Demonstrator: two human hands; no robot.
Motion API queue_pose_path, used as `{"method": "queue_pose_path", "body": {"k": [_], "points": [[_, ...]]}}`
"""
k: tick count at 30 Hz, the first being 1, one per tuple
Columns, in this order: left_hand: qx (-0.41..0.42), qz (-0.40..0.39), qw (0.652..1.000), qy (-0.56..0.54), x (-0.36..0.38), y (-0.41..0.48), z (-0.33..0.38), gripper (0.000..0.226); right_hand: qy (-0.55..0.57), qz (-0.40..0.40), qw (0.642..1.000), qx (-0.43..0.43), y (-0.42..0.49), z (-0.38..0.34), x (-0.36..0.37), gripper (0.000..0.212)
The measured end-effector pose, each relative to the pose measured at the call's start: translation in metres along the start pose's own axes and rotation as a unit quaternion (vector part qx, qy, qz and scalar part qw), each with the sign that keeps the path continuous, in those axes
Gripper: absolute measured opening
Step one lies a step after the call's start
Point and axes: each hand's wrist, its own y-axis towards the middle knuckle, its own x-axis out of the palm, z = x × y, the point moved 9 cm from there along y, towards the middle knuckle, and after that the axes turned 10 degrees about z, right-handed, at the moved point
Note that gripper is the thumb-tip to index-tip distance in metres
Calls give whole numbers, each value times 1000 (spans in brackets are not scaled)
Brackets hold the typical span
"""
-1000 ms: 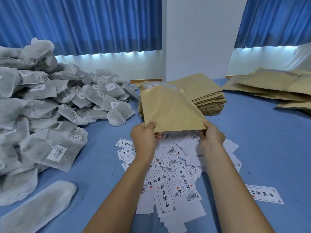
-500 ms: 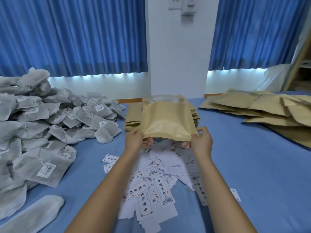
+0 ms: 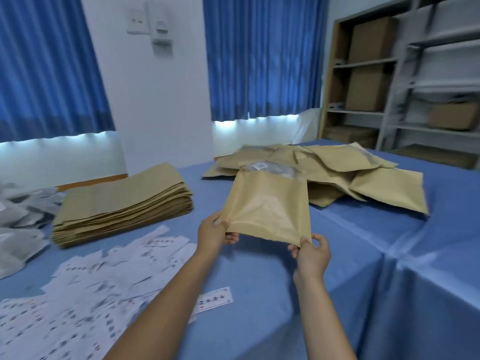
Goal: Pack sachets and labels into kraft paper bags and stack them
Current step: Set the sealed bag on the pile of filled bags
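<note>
A filled kraft paper bag [image 3: 270, 203] hangs in the air above the blue table, its mouth pointing away with a white sachet [image 3: 270, 169] showing at the opening. My left hand [image 3: 214, 233] pinches its near left corner and my right hand [image 3: 310, 252] pinches its near right corner. Beyond the bag lies a loose heap of packed kraft bags [image 3: 350, 172]. A neat stack of flat empty kraft bags [image 3: 124, 201] sits to the left. Printed white labels [image 3: 104, 276] are scattered near the front left. Grey-white sachets [image 3: 20, 224] are piled at the far left edge.
The blue cloth-covered table [image 3: 259, 294] drops off at its right edge. Shelves with cardboard boxes [image 3: 368, 68] stand at the back right. Blue curtains [image 3: 259, 53] and a white wall pillar lie behind the table. One label [image 3: 215, 300] lies alone beside my left forearm.
My view and both hands have swung to the right, carrying the filled bag away from the labels and toward the heap of packed bags. Both hands keep their hold on its corners.
</note>
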Motion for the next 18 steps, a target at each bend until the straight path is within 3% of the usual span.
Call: {"method": "queue_pose_path", "body": {"k": [7,10,12,14,16,18], "points": [[32,-24,999,9,84,3,3,18,45,56,997,1,59,-20,-33,21],[50,-42,996,-55,115,11,30,16,130,56,990,12,81,-42,-13,19],[-16,-132,972,-195,152,18,54,20,254,-8,967,31,97,-70,23,17],[-82,-244,933,-253,189,18,79,43,330,-103,937,55,105,-97,64,29],[-72,-295,939,-164,206,16,87,70,333,-153,926,93,106,-103,94,44],[-22,-293,954,-48,205,11,83,80,323,-199,917,124,97,-94,113,48]]}}
